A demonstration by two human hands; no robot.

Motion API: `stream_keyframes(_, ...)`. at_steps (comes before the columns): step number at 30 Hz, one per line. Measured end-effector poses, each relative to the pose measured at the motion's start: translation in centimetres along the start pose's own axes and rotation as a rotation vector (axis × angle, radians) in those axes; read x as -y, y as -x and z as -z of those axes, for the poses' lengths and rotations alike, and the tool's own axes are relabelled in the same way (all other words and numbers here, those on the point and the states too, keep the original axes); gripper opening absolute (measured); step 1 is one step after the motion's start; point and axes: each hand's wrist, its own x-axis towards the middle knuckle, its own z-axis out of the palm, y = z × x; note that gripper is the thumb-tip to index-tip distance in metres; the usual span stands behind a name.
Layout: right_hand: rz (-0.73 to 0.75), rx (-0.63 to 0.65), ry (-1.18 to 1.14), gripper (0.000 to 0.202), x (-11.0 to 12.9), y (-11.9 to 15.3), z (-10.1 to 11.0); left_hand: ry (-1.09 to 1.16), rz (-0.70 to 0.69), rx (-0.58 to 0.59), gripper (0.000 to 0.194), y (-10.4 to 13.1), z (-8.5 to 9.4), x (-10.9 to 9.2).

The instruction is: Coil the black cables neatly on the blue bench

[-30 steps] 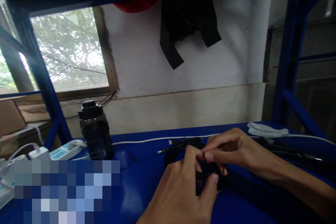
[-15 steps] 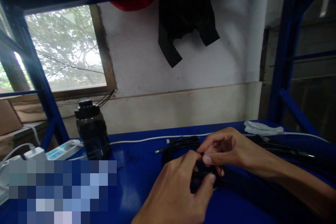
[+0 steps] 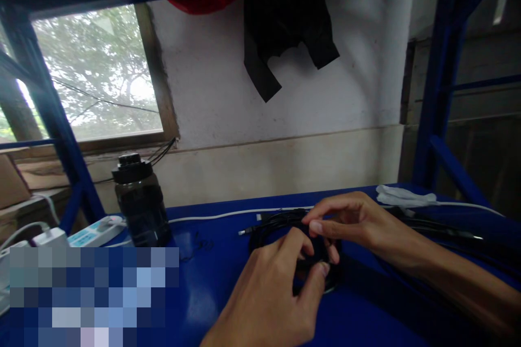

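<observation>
A coiled black cable (image 3: 253,239) lies on the blue tabletop in front of me, and a metal-tipped plug (image 3: 244,232) sticks out at its left. My left hand (image 3: 271,287) is curled around the near part of the coil, thumb on one side and fingers on the other. Over the coil's far right part is my right hand (image 3: 356,222), thumb and index finger pinched close together. Whatever sits between those fingertips is too small and dark to make out. Part of the coil is hidden behind both hands.
A dark water bottle (image 3: 140,200) stands at the left beside a white power strip (image 3: 95,232). Several thin black ties (image 3: 197,244) lie near it. More black cables (image 3: 443,226) and a bundled white cable (image 3: 402,195) are at right. Blue shelf posts (image 3: 433,119) rise at the sides.
My right hand's fingertips have lifted slightly up and left, away from the left hand's index finger. The left hand keeps its hold on the coil. The view has shifted a little.
</observation>
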Motion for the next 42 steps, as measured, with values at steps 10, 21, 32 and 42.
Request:
stream_keyframes(10,-0.012,0.01,0.055,0.034,0.0,-0.1,-0.7,-0.016,-0.055,-0.02,0.007,0.0,-0.2,0.2)
stream_keyframes(21,0.07,-0.026,0.38,0.038,1.0,0.1,-1.7,-0.004,0.002,-0.052,0.008,-0.3,-0.2,0.3)
stream_keyframes(32,0.02,-0.007,0.307,0.033,0.6,0.4,-2.6,-0.025,-0.032,-0.024,0.02,-0.5,-0.3,0.4)
stream_keyframes(42,-0.028,-0.024,0.274,0.039,-0.3,0.6,-2.7,-0.103,-0.092,-0.046,0.025,-0.6,-0.5,0.3)
